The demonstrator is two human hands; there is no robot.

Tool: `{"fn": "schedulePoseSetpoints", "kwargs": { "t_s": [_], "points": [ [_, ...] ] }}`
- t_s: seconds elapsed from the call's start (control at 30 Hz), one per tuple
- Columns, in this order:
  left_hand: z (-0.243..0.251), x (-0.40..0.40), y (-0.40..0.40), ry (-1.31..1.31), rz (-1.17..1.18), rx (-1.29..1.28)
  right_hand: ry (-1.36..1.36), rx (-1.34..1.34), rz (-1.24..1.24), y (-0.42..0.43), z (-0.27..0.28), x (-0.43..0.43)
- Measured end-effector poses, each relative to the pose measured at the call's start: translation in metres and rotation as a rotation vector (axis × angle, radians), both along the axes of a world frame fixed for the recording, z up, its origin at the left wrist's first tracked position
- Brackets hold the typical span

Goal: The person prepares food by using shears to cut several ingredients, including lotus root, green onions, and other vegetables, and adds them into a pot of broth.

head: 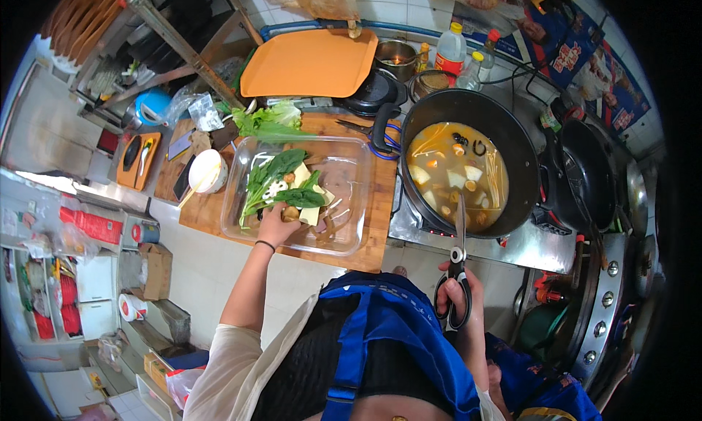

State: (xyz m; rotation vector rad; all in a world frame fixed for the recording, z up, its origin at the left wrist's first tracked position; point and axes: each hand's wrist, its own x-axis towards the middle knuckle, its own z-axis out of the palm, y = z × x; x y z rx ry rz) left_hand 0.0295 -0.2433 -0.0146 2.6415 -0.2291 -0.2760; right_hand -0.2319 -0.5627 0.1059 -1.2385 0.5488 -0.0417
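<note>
My left hand (276,223) reaches into a clear plastic tub (351,244), its thumb and forefinger on either side of a round brown food piece (290,213). I cannot tell whether they grip it. Around it lie green leaves (288,166), a lotus root slice (275,189) and pale yellow slices (310,216). My right hand (463,297) holds kitchen scissors (457,255) by their black handles. Their blades point away from me, over the near rim of a black pot (414,199). Cloudy broth (439,171) inside carries white chunks, mushrooms and a bundle of enoki (495,174).
The tub stands on a wooden board (378,223), beside blue-handled scissors (392,141), lettuce (274,119) and a white bowl with chopsticks (208,171). Behind are an orange tray (310,61) and bottles (449,48). Right of the pot sits a black wok (589,174). Another person's blue garment (540,371) shows at lower right.
</note>
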Motion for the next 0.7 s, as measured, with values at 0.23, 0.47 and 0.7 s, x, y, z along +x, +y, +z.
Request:
{"fn": "schedulePoseSetpoints", "kwargs": {
  "t_s": [0.23,0.47,0.7],
  "points": [
    [-0.002,0.007,0.008,-0.013,-0.018,-0.174,-0.002,0.041,-0.026,-0.004,-0.006,-0.009],
    [0.013,0.003,-0.010,-0.034,0.012,0.066,-0.014,0.039,-0.037,-0.010,-0.006,-0.012],
    [0.084,-0.012,-0.009,0.538,0.259,-1.015,-0.025,0.025,-0.037,-0.015,-0.007,-0.014]
  ]
}}
